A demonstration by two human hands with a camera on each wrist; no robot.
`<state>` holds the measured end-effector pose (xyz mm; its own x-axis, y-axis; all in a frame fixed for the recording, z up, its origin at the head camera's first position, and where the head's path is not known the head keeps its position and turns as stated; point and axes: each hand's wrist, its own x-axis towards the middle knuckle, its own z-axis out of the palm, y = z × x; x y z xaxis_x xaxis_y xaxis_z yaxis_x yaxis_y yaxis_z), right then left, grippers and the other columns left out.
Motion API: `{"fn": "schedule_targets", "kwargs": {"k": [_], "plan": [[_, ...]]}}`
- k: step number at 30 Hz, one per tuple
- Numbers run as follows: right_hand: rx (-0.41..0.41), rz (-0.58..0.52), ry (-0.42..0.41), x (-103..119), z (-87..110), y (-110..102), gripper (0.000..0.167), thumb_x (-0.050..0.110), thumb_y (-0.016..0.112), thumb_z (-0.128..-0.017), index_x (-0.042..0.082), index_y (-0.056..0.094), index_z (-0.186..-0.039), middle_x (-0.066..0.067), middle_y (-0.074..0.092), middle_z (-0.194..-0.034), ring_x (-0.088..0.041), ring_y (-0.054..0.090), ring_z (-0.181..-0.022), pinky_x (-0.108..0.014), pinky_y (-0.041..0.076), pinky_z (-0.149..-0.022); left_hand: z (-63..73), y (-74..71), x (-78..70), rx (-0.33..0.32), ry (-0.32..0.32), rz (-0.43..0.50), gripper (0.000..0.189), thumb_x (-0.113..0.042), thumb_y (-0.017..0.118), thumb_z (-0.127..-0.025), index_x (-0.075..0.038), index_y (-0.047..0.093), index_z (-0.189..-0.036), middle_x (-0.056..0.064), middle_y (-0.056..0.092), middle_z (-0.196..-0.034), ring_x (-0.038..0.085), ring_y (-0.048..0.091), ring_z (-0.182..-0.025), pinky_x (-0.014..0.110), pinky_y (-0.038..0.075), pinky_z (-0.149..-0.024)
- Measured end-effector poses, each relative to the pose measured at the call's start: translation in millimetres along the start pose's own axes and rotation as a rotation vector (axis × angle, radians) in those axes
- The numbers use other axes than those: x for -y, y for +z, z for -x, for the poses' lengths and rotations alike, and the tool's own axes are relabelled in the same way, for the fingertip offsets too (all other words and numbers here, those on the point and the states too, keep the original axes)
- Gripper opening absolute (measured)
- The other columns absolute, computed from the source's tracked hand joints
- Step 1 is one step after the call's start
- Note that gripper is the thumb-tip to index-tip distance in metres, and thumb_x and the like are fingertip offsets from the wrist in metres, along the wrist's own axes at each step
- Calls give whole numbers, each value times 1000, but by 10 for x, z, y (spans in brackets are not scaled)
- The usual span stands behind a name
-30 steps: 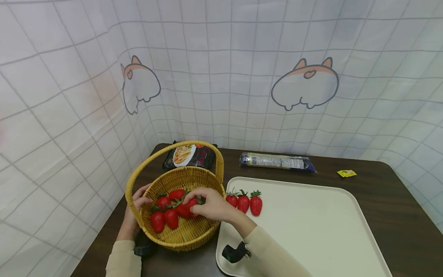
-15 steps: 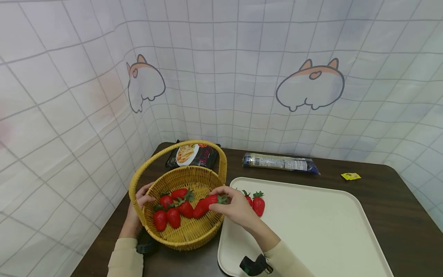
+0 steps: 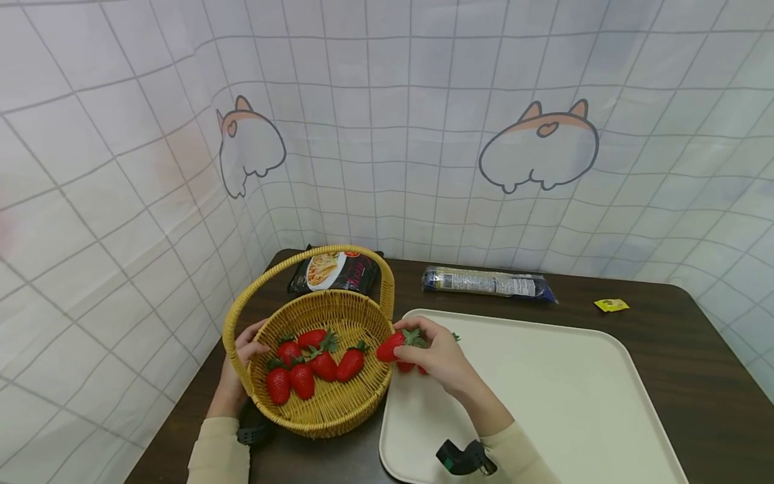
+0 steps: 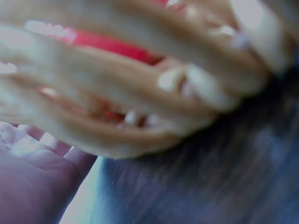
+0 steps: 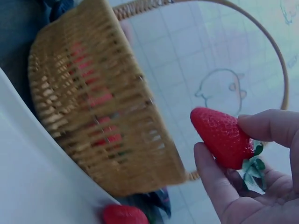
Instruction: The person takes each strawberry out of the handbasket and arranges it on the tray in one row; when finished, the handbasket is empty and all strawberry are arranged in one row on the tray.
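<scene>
A strawberry (image 3: 390, 347) with green leaves is pinched between the thumb and fingers of my right hand (image 3: 449, 359), at the right rim of a yellow wicker basket (image 3: 329, 427). The right wrist view shows the held strawberry (image 5: 220, 136) just outside the basket wall (image 5: 107, 112), its tip toward the basket. My left hand (image 3: 228, 382) grips the basket's left side, fingers at the rim. Inside the basket lie several strawberries (image 3: 351, 364). More strawberries (image 3: 406, 368) on the cream tray (image 3: 544, 403) are largely hidden behind my right hand.
A black food packet (image 3: 341, 271) lies behind the basket. Behind the tray is a long clear-and-blue packet (image 3: 488, 282), with a small yellow sachet (image 3: 611, 305) to its right. The basket's tall handle (image 3: 305, 252) arches over its opening. A white gridded curtain (image 3: 387, 161) encloses the table.
My right hand has picked a strawberry out of the basket and carried it right, over the rim toward the tray. My left hand stays at the basket's left side.
</scene>
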<state>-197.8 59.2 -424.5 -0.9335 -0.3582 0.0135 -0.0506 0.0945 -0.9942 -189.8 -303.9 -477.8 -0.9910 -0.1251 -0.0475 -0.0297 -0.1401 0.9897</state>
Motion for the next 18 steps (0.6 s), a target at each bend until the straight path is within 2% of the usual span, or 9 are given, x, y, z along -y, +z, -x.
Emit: {"fn": "schedule_targets", "kwargs": {"k": [7,12,18], "plan": [[-67,-23,33,-74,-23,-307,41,10,71,-87,3,58,-125,-13,64,-107,-22,60,-78,-30,54,-76,2,-6,15,-9,-6,4,49,5,41,-92,3,38,-142,-4,61,-113,14,59,-105,27,51,-87],[-150,-56,21,-137,-20,-612,40,10,69,-89,-1,55,-124,-16,61,-110,-21,67,-88,-31,55,-83,-16,-14,34,-2,-3,1,51,4,41,-92,3,38,-142,-4,61,-114,13,59,-106,27,51,-86],[-221,-73,49,-200,-10,-928,40,12,67,-91,-1,55,-127,-20,57,-123,-19,68,-94,-31,54,-85,-24,-23,39,-2,-3,3,51,4,42,-91,2,38,-142,-5,61,-114,13,60,-105,26,51,-86]]}}
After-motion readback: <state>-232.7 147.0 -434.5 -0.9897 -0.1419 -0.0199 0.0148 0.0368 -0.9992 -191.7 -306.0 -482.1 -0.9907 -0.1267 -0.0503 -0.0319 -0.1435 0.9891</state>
